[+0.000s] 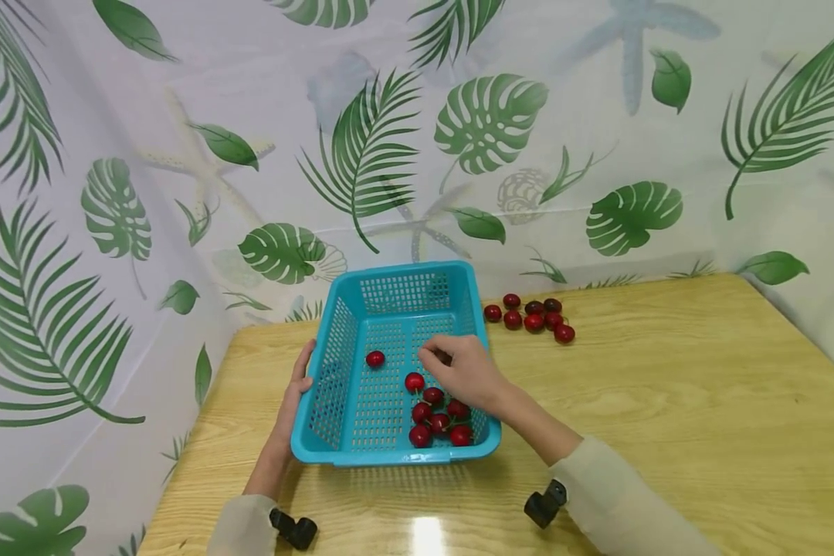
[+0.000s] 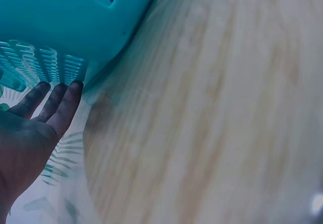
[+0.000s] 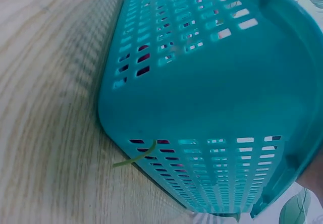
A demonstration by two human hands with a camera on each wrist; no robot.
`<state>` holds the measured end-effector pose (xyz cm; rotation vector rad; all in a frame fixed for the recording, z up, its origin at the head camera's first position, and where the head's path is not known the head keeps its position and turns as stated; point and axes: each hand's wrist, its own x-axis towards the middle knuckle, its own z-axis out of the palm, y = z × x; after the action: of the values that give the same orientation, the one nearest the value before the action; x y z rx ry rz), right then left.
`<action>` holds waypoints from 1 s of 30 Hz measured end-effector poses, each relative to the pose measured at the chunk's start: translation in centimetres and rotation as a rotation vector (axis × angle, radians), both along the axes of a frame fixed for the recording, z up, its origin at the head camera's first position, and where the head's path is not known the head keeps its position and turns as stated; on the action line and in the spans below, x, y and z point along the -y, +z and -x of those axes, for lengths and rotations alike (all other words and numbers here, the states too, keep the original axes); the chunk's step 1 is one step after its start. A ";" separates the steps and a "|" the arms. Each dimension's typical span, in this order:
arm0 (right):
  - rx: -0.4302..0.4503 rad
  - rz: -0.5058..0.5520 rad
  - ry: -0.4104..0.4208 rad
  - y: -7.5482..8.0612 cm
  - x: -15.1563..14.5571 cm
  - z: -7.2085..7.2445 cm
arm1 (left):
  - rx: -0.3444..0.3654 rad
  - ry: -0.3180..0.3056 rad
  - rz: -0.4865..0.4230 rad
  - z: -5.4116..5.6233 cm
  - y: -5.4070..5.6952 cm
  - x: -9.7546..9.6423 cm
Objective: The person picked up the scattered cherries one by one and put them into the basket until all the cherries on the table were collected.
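Note:
A blue plastic basket [image 1: 399,457] with perforated walls stands on the table. Against its left side rests my left hand [image 1: 293,398], its fingers [image 2: 65,108] extended along the outer wall in the left wrist view. My right hand [image 1: 467,372] hangs over the basket's right part with its fingers curled; I cannot tell whether they hold anything. Below it, several red cherries [image 1: 420,435] cluster in the near right corner. A single cherry [image 1: 375,359] lies apart on the basket floor. From a wall slot, a green stem [image 3: 139,158] pokes out in the right wrist view.
Beyond the basket's right side, several more cherries [image 1: 533,322] lie on the wooden table [image 1: 667,401]. A leaf-patterned cloth [image 1: 389,193] rises behind the table and along its sides.

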<state>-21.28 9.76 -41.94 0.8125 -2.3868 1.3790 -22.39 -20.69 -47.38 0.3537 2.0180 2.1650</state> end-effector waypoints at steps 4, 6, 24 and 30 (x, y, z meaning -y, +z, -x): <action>0.043 0.054 -0.011 0.0 -0.2 0.0 | -0.001 -0.012 -0.009 0.1 -0.2 0.0; 0.059 0.060 -0.009 0.0 -0.4 0.0 | -0.004 -0.010 -0.005 0.1 -0.3 0.0; 0.073 -0.105 -0.456 0.1 -11.9 3.3 | -0.012 0.017 0.010 0.2 -0.3 -0.1; 0.201 -0.226 -0.560 -1.0 -17.6 3.9 | -0.016 0.014 0.012 0.2 -0.4 -0.1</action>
<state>-25.16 27.33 -42.99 0.0207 -2.6646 1.0118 -22.54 -20.64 -47.74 0.3580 2.0463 2.1643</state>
